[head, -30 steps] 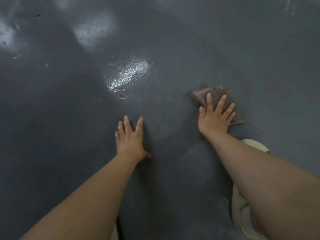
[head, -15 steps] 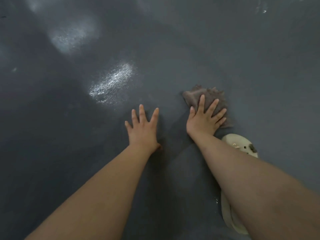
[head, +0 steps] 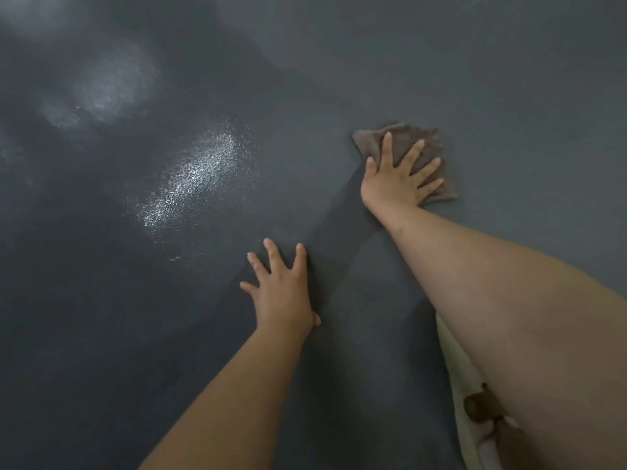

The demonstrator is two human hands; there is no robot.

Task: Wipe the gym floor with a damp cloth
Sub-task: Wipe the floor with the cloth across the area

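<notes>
Grey, fine-textured floor fills nearly the whole view, and it is the biggest source of trouble: the patches to the left catch the light with a glossy sheen, which suggests a wet film. A damp surface like that is probably slippery, and the person is leaning forward over it with both arms stretched out.

Next in size are those 2 arms, well apart from each other. The left hand lies flat on the bare floor with its fingers spread, holding nothing and seemingly taking the body's weight. If that palm skids on a wet patch, the person could pitch forward.

A pale slipper shows under the right forearm, with a brown mark on it that cannot be identified. It sits close to the wiped area, so a knee or arm might catch it.

The right hand presses down open, fingers fanned across the cloth rather than closed around it. Pushed that way, only friction keeps the fabric under the palm.

Smallest is the brown cloth, bunched on the floor beneath that hand, at the far right of the reach. Its crumpled edges could fold under or slide out, leaving streaks or missed strips.
</notes>
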